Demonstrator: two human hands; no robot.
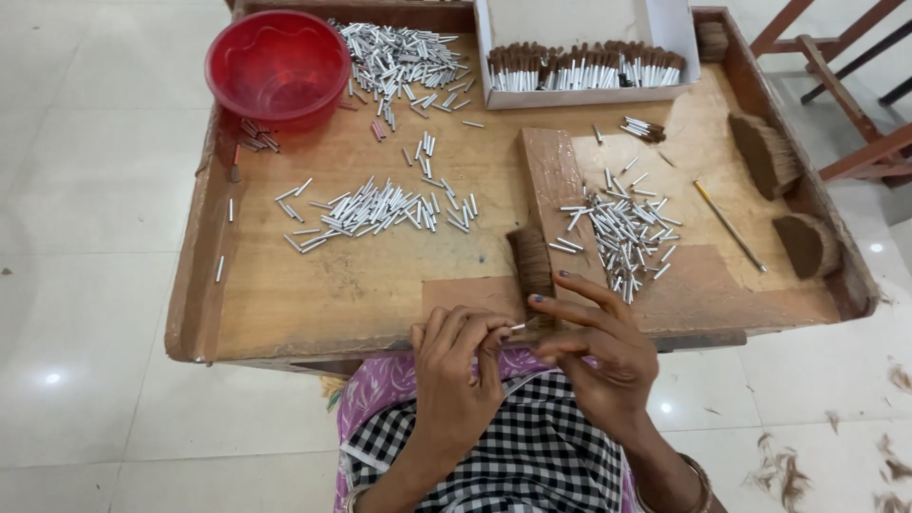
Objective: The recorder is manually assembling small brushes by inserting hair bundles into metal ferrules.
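My left hand [454,370] pinches a small silver metal tube [518,327] at the near edge of a wooden tray table [313,294]. My right hand [598,347] is right beside it, fingers spread, fingertips touching the tube's end and a flat bundle of brown bristle hair [533,263] lying on the table. Loose silver tubes [622,228] lie in a pile just beyond my right hand. Another scatter of tubes [375,209] lies to the left of centre.
A red plastic bowl [278,65] stands at the far left corner beside more tubes [404,59]. A white box [655,19] at the back holds finished brush heads. Brown hair bundles [765,152] and a thin stick [729,226] lie at right. Wooden furniture legs [855,95] stand beyond.
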